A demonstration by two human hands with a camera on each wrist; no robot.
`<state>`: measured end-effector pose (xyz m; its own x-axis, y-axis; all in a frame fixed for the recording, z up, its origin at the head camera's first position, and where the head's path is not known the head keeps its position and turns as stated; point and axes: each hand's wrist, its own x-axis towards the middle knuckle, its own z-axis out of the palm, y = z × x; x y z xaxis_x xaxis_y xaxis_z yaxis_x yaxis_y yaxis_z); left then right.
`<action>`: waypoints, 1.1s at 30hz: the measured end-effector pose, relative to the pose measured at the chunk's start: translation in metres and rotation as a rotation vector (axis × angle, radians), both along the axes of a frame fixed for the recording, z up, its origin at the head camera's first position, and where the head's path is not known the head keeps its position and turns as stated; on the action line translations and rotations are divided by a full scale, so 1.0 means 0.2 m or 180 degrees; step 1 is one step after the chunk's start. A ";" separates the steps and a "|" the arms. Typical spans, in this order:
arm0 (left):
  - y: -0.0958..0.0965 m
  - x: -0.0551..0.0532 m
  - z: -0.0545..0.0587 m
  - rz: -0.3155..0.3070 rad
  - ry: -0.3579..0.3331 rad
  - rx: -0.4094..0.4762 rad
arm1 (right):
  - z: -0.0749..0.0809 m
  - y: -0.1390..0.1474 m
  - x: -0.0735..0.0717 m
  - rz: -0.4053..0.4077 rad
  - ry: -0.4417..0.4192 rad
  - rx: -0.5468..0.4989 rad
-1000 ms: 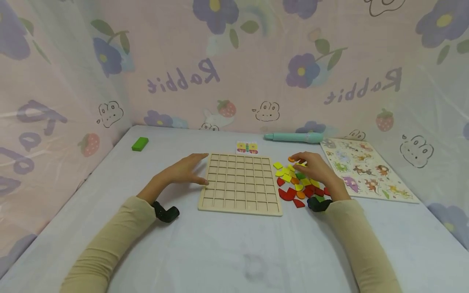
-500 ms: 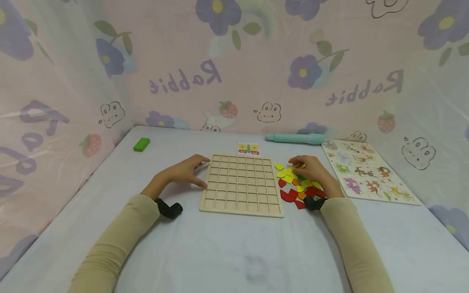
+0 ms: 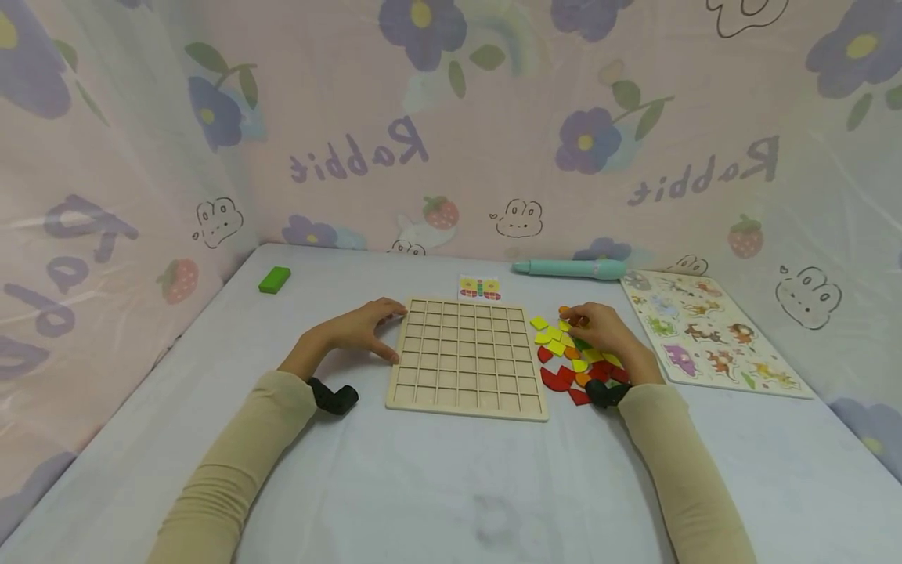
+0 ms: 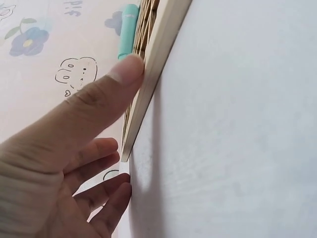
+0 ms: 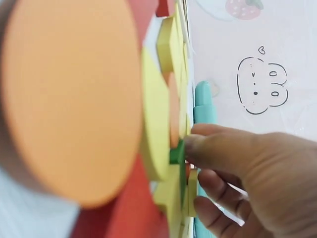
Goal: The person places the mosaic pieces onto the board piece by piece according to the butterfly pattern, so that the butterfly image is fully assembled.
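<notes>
Starting at the far left of the desk, we see a green block lying near the back. In front of it the left sleeve slants forward and inward from the lower edge of the head view, with a black wrist mount at its cuff. The left hand reaches to the right with fingers loosely bent and thumb spread well apart from them; in the left wrist view we see the thumb pad resting against the side edge of the wooden grid board, the fingers near its far corner. That board lies flat in the middle of the desk, and just behind it we find a small butterfly card. Beside the board's right edge lie the coloured pieces, red, yellow, orange and green, loosely heaped. Behind them rests a mint-green pen. Over the pieces the right hand arches leftward, fingers bent, thumb and forefinger drawn close together; we cannot tell whether they pinch a piece. The right sleeve angles up to it, and farther right lies an animal picture board.
</notes>
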<state>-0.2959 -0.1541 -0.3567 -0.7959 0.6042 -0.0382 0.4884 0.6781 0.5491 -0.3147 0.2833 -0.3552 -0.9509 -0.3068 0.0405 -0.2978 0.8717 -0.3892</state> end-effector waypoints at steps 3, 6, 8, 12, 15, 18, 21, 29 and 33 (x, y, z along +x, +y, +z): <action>0.00 0.00 0.01 -0.0012 -0.0012 -0.0100 | -0.01 0.00 0.00 0.0015 0.0042 0.0004; 0.00 0.00 0.01 -0.0002 -0.0038 -0.0169 | -0.02 0.01 -0.01 0.0024 0.0070 -0.0011; 0.00 0.00 0.01 -0.0016 -0.0036 -0.0195 | -0.03 0.01 -0.01 0.0040 0.0095 -0.0020; 0.00 0.00 0.01 -0.0022 -0.0050 -0.0196 | -0.03 0.01 0.00 0.0015 0.0113 -0.0028; 0.00 -0.01 0.01 -0.0004 -0.0055 -0.0187 | -0.02 0.02 0.00 -0.0037 0.0097 -0.0021; 0.00 -0.01 0.00 -0.0018 -0.0041 -0.0170 | -0.01 0.01 0.00 -0.0105 0.0083 -0.0039; 0.00 -0.01 0.00 -0.0028 -0.0023 -0.0161 | 0.02 -0.01 -0.01 -0.0073 0.0171 -0.0088; -0.01 -0.01 0.00 0.0005 -0.0028 -0.0123 | 0.12 -0.28 -0.03 0.0459 0.0463 -0.0319; 0.00 -0.02 0.00 -0.0025 -0.0025 -0.0114 | 0.14 -0.47 -0.05 0.0833 0.0433 -0.0406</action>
<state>-0.2992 -0.1539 -0.3574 -0.7909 0.6084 -0.0661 0.4896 0.6937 0.5283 -0.3239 0.1901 -0.3281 -0.8237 -0.5244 0.2156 -0.5621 0.7055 -0.4315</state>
